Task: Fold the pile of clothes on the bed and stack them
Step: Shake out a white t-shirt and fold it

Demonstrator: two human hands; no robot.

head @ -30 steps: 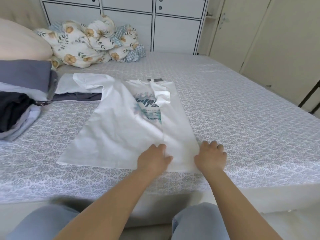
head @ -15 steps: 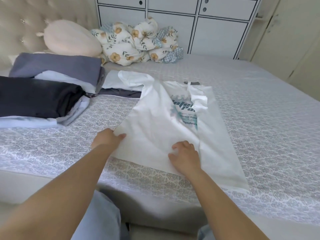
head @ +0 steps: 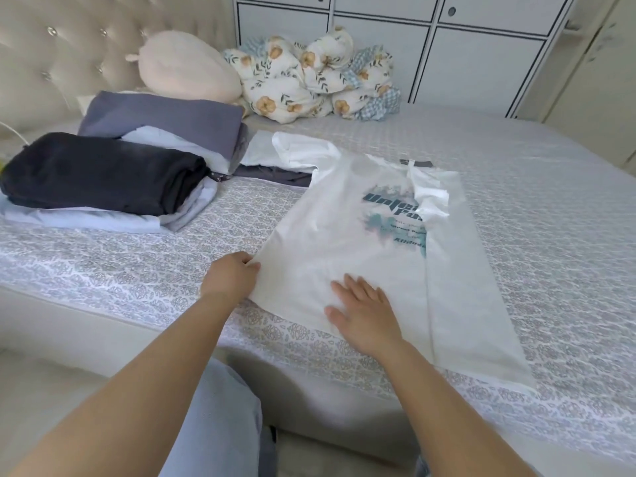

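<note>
A white T-shirt [head: 347, 235] with a teal print lies flat on the bed [head: 533, 208], its right side folded over the middle. My left hand [head: 231, 277] pinches the shirt's lower left edge. My right hand [head: 363, 313] lies flat with straight fingers on the shirt's lower part. To the left sits a stack of folded clothes [head: 103, 180], dark on top with pale blue and grey pieces beneath and behind. Another white and dark garment [head: 272, 166] lies under the shirt's left sleeve.
A cream pillow [head: 187, 68] and a bunched floral blanket [head: 309, 80] lie at the bed's head, before a white cabinet [head: 430, 46]. The tufted headboard [head: 69, 49] is at far left. Patterned bedcover spreads to the right of the shirt.
Both hands moved left from the shirt's folded right side. My left hand took hold of the left edge; my right hand flattened on the lower middle. The camera turned left.
</note>
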